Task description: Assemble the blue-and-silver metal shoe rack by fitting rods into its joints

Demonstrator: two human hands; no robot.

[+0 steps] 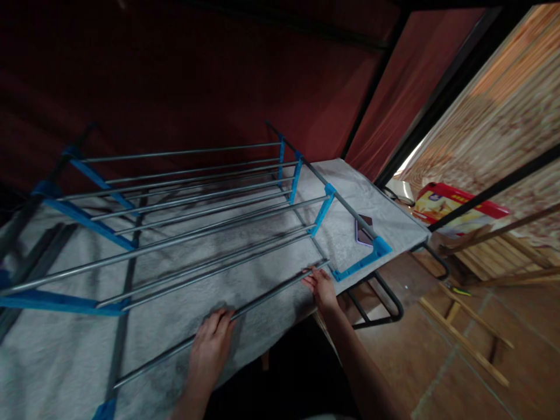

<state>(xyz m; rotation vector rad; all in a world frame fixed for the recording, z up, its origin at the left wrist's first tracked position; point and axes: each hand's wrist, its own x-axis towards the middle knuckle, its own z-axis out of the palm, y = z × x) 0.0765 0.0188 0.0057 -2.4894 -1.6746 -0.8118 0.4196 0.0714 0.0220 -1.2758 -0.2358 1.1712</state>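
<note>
A rack of grey metal rods (pixel 184 192) and blue plastic brackets (pixel 321 213) lies on its side on a grey-covered bed (pixel 262 280). My left hand (pixel 210 347) curls its fingers round the nearest loose metal rod (pixel 262 300) near the rod's middle. My right hand (pixel 321 287) grips the same rod close to its right end, beside the lowest blue bracket (pixel 361 262). The rod runs diagonally from lower left to upper right along the bed's front edge.
A phone (pixel 363 230) lies on the cover near the bed's right end. Dark red curtain hangs behind. To the right are black bed-frame bars (pixel 380 297), a red and yellow box (pixel 455 210), wooden slats (pixel 468 341) and a tiled floor.
</note>
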